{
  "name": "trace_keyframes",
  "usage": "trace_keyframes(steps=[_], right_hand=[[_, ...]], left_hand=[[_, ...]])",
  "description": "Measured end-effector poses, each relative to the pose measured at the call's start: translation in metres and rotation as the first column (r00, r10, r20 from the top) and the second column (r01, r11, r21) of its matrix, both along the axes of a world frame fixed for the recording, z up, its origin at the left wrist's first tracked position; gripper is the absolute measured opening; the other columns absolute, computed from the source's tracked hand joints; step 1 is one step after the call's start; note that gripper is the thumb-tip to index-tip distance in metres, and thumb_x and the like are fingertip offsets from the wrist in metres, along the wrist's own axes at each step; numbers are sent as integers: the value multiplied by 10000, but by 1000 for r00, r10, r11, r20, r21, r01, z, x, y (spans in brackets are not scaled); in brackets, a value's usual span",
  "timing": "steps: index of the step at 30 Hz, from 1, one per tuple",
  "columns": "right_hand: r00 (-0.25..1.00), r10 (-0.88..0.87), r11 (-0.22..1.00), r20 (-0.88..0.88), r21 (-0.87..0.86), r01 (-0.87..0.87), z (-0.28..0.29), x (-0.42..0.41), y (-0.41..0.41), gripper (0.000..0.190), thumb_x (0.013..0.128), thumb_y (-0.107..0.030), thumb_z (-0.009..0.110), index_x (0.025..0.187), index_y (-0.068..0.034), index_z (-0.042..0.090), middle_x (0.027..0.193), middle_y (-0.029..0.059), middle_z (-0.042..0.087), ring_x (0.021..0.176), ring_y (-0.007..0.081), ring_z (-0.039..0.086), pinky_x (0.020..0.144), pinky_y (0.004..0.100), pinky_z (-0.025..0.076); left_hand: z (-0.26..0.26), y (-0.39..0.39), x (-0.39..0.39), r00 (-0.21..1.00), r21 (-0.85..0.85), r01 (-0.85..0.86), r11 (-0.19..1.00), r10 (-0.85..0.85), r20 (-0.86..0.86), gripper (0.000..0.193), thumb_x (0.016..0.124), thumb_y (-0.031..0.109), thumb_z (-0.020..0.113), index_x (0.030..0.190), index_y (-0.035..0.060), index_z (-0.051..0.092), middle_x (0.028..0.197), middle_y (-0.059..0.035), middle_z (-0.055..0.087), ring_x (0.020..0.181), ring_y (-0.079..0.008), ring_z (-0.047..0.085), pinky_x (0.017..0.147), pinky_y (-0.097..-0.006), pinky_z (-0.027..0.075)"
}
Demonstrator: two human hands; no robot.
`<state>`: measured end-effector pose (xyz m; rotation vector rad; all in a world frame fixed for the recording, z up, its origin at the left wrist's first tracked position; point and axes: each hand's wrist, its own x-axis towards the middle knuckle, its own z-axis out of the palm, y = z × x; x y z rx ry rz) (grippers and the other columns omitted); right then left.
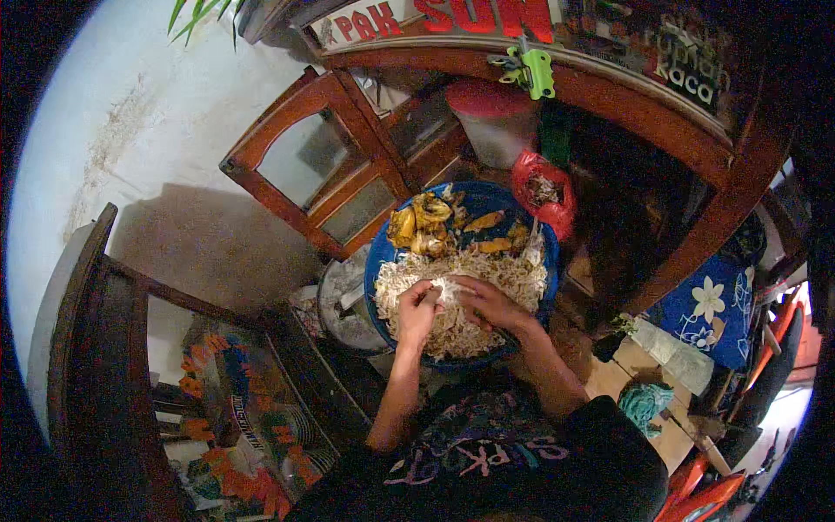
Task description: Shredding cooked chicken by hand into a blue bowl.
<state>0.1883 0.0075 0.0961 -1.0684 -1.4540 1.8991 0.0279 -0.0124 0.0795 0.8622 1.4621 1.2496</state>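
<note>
A large round blue basin stands before me. Pale shredded meat, seemingly chicken, fills its near half, and yellow-brown cooked chicken pieces lie along the far side. Over the shreds, my left hand pinches a small pale piece of meat between thumb and fingers. Close on its right is my right hand, its fingers stretched toward the same piece; whether they grip it is hidden.
Beyond the basin are a red plastic bag with scraps and a bucket with a red lid. A wooden cabinet door stands open at the upper left. A round metal lid or container is beside the basin. Green clamps hang above.
</note>
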Motion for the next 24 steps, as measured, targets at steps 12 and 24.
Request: trace_keyframes(steps=[12,24], right_hand=[[998,38,999,-40,-15,-39,-19,1,1,244,835,-253,473,1002,-75,468,553,6,446,441,70,419,359,218,321],[989,-149,832,-11,539,131,-82,2,14,275,823,-171,477,1070,-51,470,739,41,521,527,100,467,452,245,391]], left_hand=[[-4,3,4,985,67,147,987,-140,-102,80,744,-58,510,819,-30,517,738,-77,561,616,-143,563,536,-242,480],[-17,12,13,995,-23,96,995,-97,-38,118,772,3,510,863,-51,562,790,-83,563,659,-122,548,525,-222,496]])
